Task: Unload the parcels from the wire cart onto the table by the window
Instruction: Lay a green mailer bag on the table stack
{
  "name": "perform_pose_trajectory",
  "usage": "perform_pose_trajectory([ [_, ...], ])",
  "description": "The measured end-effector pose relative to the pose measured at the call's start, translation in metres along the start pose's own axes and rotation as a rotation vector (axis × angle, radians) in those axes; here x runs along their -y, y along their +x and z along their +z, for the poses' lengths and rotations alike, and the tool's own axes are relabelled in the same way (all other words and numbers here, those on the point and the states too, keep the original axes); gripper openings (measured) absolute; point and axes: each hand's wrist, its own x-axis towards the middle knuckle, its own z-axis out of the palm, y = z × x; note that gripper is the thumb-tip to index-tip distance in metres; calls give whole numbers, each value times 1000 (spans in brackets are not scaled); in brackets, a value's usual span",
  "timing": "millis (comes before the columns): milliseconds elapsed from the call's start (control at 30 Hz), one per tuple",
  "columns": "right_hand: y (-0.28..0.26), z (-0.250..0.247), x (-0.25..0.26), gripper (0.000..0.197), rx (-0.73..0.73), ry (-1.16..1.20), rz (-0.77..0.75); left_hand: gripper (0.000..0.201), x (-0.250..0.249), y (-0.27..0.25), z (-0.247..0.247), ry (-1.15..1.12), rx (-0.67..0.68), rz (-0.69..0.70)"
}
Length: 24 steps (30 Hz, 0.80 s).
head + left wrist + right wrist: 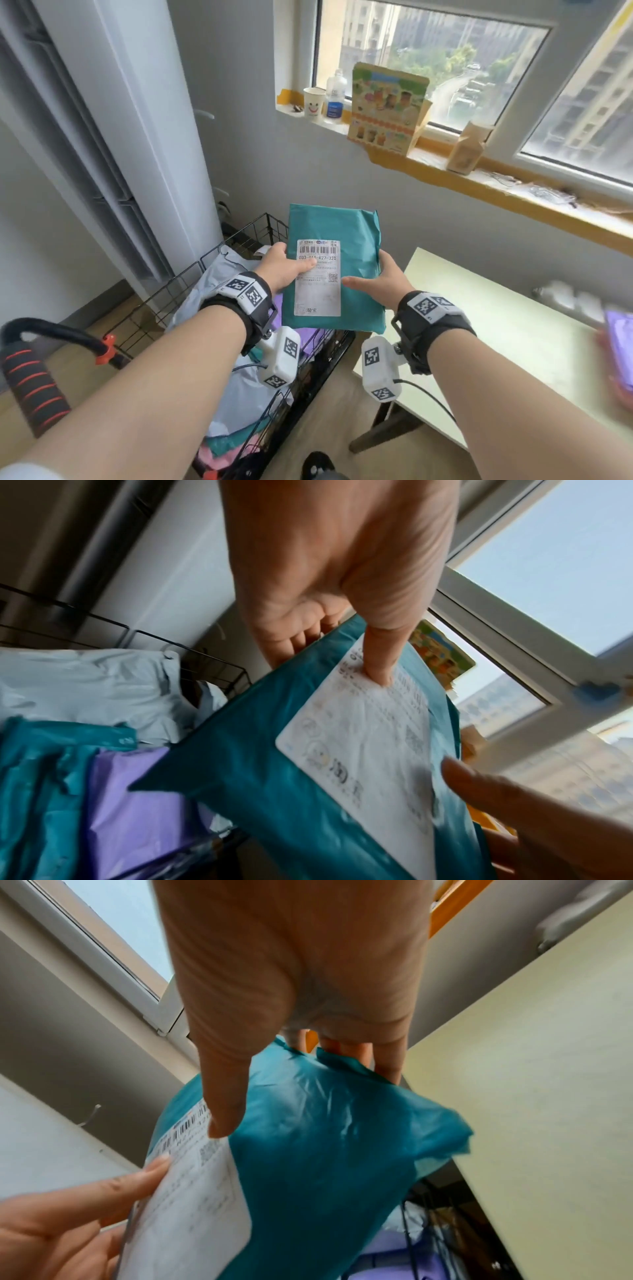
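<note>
A teal plastic parcel (356,236) with a white shipping label (318,294) is held in the air above the black wire cart (260,233). My left hand (284,265) grips its left edge, thumb pressed on the label. My right hand (387,277) grips the right edge, thumb on top and fingers beneath. The left wrist view shows the left hand (342,593) on the parcel (260,764). The right wrist view shows the right hand (291,988) on the parcel (329,1150). The pale table (507,329) stands to the right below the window.
The cart holds several more parcels: a grey one (219,274), a purple one (137,791) and a teal one (44,777). A purple parcel (620,346) lies at the table's right edge. The windowsill (445,171) carries a cup, a bottle and boxes. The cart handle (34,373) is at lower left.
</note>
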Motion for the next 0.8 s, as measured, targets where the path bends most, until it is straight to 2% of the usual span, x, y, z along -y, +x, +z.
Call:
perform_pose_trajectory([
  [67, -11, -23, -8, 98, -68, -35, 24, 46, -15, -2, 24, 26, 50, 28],
  [267, -42, -95, -38, 91, -236, 19, 77, 46, -58, -11, 99, 88, 201, 122],
  [433, -70, -161, -73, 94, -338, 53, 122, 47, -85, -27, 176, 133, 307, 164],
  [600, -93, -230, -112, 90, -436, 83, 151, 52, -113, -46, 255, 105, 417, 151],
  [800, -111, -307, -158, 80, -565, 83, 206, 50, -139, -61, 350, 56, 531, 114],
])
